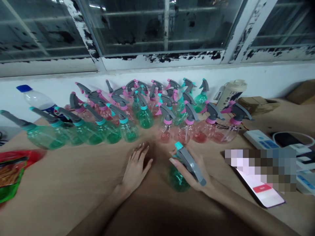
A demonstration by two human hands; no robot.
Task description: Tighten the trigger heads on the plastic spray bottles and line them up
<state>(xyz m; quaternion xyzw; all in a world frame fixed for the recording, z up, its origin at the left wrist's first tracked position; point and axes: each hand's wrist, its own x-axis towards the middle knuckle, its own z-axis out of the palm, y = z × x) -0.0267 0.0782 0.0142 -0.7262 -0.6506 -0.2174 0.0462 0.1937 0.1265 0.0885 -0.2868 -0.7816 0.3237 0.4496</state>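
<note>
My right hand (194, 167) is wrapped round the neck of a green spray bottle (178, 180) with a grey and turquoise trigger head. That bottle stands near the front of the table. To its left, my left hand (136, 164) rests on the wooden tabletop (81, 183), fingers spread and holding nothing. Beyond both hands are several more spray bottles: green ones (145, 118) with turquoise collars, mostly on the left, and pink ones (184, 132) with pink collars in the front right row. Further pink and green bottles crowd together behind.
A phone (268, 196) with a lit screen lies at right, beside a white power strip (261, 141). Behind them are a brown cardboard box (257, 105) and a pale cup (231, 91). At left are a Pepsi bottle (39, 100) and a red snack bag (31, 157).
</note>
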